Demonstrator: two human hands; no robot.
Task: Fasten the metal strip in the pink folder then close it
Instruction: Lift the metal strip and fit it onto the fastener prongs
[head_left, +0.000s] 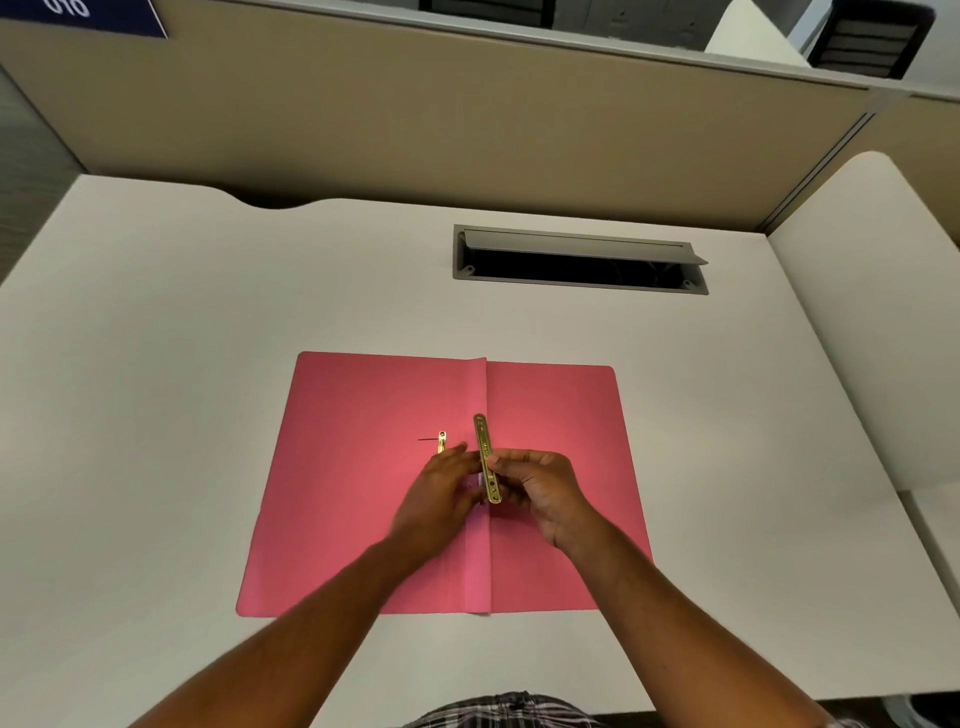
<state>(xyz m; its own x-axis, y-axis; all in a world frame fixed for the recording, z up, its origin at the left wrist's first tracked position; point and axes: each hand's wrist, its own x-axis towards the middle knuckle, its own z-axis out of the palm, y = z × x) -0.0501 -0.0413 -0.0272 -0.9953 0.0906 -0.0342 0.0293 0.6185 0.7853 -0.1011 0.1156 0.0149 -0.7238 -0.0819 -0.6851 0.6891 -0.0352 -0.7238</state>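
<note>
Hands, two, left (441, 493), right (540, 483), gripping one metal strip (487, 457), one open pink folder (363, 467)

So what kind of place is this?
Likely an office cubicle: a white desk with a cable hatch, tan partition walls around it, and an office chair beyond.

Pink folder (363, 493) lies open flat on white desk (156, 364), spine running front to back. Both hands meet over spine, approx mid-folder. Right hand (545, 488) pinches brass strip (487, 457) w/ fingertips; strip roughly parallel to spine. Left hand (441, 499) touches strip's left edge. Small brass prong (441, 441) stands on left leaf, just beside left fingertips. Cable slot (579, 260) at desk rear, lid open.
</note>
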